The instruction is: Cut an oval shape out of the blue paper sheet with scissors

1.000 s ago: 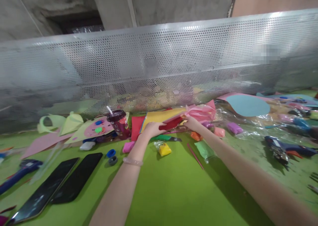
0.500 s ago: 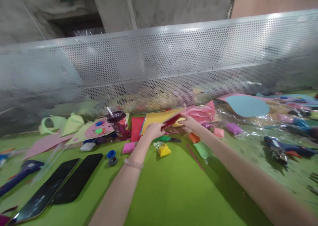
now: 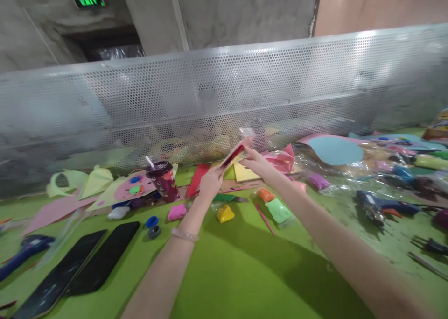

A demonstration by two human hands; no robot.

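My left hand (image 3: 211, 181) is closed on the near end of a flat pack of paper sheets (image 3: 232, 156). The pack is tilted up above the table, pale on one face and red along its edge, with clear plastic at its far end. My right hand (image 3: 255, 162) has its fingers apart, the fingertips against the pack's right side. Below lie a yellow sheet (image 3: 245, 173) and a red sheet (image 3: 198, 180). Nearer to me are a green cutter knife (image 3: 226, 198), a yellow clay packet (image 3: 225, 213), an orange packet (image 3: 266, 195) and a light green packet (image 3: 279, 211).
A perforated metal panel (image 3: 210, 99) runs behind the table. On the left stand a lidded drink cup (image 3: 164, 181) with a straw and two black phones (image 3: 105, 258). Glue guns lie at the left (image 3: 24, 253) and right (image 3: 381, 204). Pink crumpled paper (image 3: 282, 159) lies beyond my right hand.
The pack has risen and tilted up more steeply in my left hand. The wide yellow, blue-edged sheet is gone from beneath it; a smaller yellow sheet shows there. My right hand has stayed beside the pack.
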